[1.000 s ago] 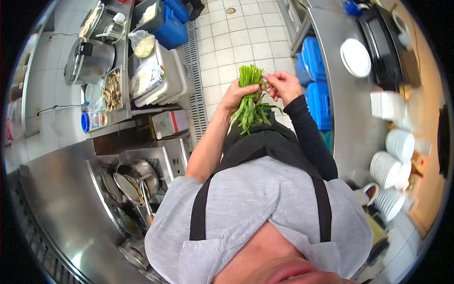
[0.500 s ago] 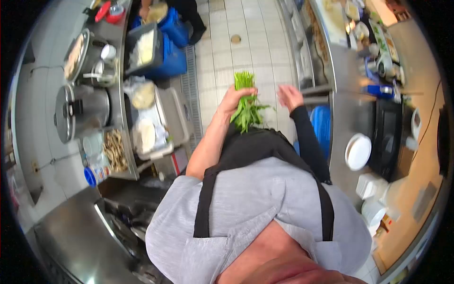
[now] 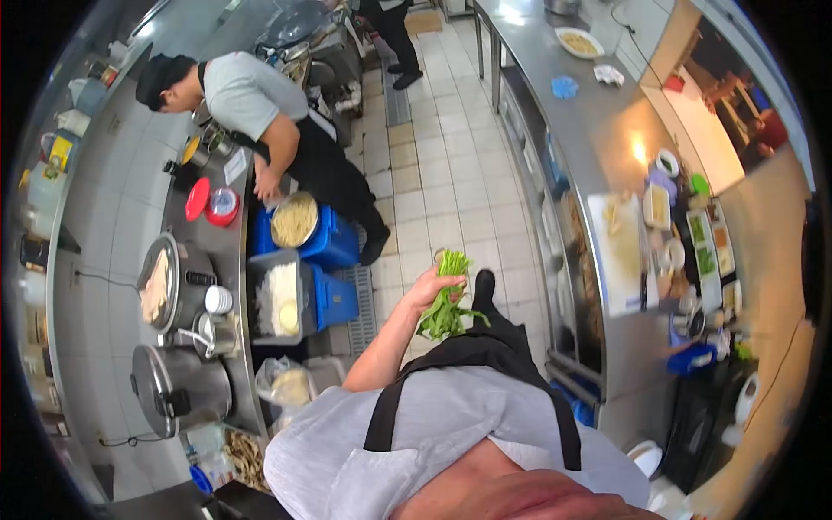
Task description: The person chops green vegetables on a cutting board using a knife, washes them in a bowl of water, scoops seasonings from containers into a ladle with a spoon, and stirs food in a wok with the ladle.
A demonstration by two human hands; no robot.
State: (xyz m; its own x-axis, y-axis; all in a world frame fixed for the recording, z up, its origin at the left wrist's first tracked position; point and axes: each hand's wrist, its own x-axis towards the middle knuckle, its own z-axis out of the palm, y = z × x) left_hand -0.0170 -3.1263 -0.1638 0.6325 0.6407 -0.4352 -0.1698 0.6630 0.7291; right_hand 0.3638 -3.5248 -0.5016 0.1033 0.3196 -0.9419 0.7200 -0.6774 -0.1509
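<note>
Bunching bright green stems above broad, limp, ruffled leaves, the bunch of leafy greens [image 3: 444,319] is in the left hand [image 3: 431,289], held over the pale tiled floor [image 3: 455,217] just ahead of the matte black apron [image 3: 464,351]. The left fingers are curled closed around the slender stems, whose packed ends stick out past the grip in a brushy tuft, while the leaves hang loosely on the near side. The right hand is out of view, so how far open its fingers are, and what they hold, cannot be told. Beyond the greens, to the left, a rectangular plastic tub [image 3: 302,322] holds white contents, and past it a round bowl [image 3: 295,219] of pale, crumbly-looking food sits by glossy blue bins [image 3: 336,299]. A co-worker [image 3: 260,100] in a grey shirt leans there, arms reaching down near the bowl. On the far left, a squat, rounded metal pressure cooker [image 3: 186,390] stands on the smooth steel counter [image 3: 221,269]. Off to the right, a flat white cutting board [image 3: 622,282] with pale scraps on it lies on another brushed-looking steel worktop [image 3: 563,130], near rectangular trays [image 3: 704,251] of green and pale ingredients.
</note>
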